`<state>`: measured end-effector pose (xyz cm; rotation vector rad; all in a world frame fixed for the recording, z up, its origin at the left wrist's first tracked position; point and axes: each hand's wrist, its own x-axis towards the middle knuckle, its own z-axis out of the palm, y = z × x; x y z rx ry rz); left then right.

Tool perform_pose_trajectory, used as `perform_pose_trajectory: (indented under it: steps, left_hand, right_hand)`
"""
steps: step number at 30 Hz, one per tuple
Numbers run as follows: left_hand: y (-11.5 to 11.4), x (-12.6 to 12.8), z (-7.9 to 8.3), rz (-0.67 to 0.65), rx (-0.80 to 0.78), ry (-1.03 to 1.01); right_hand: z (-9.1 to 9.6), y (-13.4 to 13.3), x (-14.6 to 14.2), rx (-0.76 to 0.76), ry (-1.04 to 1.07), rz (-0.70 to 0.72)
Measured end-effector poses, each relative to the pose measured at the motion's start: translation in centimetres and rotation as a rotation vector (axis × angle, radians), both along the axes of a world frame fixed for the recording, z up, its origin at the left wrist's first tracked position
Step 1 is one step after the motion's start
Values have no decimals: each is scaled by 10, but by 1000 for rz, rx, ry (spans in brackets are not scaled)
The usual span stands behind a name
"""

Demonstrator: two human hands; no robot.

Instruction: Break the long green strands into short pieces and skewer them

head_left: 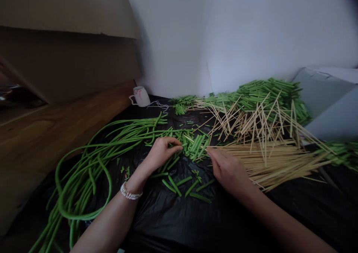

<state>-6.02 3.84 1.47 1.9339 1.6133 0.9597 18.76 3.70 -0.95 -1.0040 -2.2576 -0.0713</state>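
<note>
My left hand [163,151], with a beaded bracelet at its wrist, hovers by a pile of cut green bean pieces [197,145]. Thumb and fingertips come together at the pile's left edge; what they pinch is too small to make out. To the right, my right hand [227,170] is closed on a thin bamboo skewer [191,139], whose tip points left over the pile. Several loose bean pieces [175,186] lie on the black plastic sheet [173,223] between my forearms.
Long uncut beans [103,145] curl at the left. Bare skewers [268,160] lie right, with bunches of bean pieces on skewers [268,94] heaped behind. A white mug [140,96] stands by the wall, a cardboard box [69,51] at upper left, a pale box [332,96] at right.
</note>
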Motion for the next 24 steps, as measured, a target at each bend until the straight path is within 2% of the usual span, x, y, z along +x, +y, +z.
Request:
perform_pose_trajectory:
  steps: [3,7,13,16,24]
  left_hand:
    - [2,3,-2,60,-31,-261]
    - [4,6,-4,64,-120,-617]
    - [5,6,-8,58,-287,-989]
    - [5,7,-9,50,-308,-1066]
    - [4,9,-6,96,-300,-1064]
  right_hand:
    - [-1,0,0,4,-13,0]
    - [-1,-1,-1,-2,-22,-1]
    - [-4,-4,-4,-40,-24,9]
    - [-4,-5,-5,-48,-39,12]
    - [-2,-5,-4,-52,-58,-2]
